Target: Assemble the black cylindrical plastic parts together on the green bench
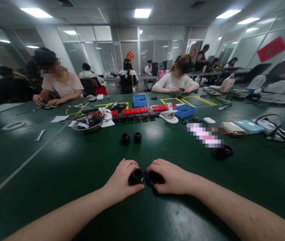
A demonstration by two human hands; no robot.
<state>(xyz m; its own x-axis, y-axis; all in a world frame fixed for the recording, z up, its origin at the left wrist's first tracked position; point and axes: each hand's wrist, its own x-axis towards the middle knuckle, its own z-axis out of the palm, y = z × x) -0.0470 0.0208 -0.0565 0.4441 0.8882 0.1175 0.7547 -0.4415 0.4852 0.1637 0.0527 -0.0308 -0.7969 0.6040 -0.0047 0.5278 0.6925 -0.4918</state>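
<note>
My left hand [123, 177] is curled around a black hollow fitting [137, 174], its round opening facing up towards me. Close by on the right, my right hand [168, 175] grips a black round part [154, 178], mostly covered by the fingers. A small gap separates the two parts, both low over the green table [102, 154]. Farther forward, two similar black ribbed fittings stand side by side, the left one [125, 138] and the right one [137, 137]. Another black ring-shaped piece [223, 151] lies to the right.
Across the table runs a row of red and black blocks [135, 110], with white clip stands [169, 113] and blue bins [140, 100]. A metal bowl of cables [88, 124] and a wrench [40, 135] lie left. Pouches [249, 126] and cables are right. Several people sit beyond.
</note>
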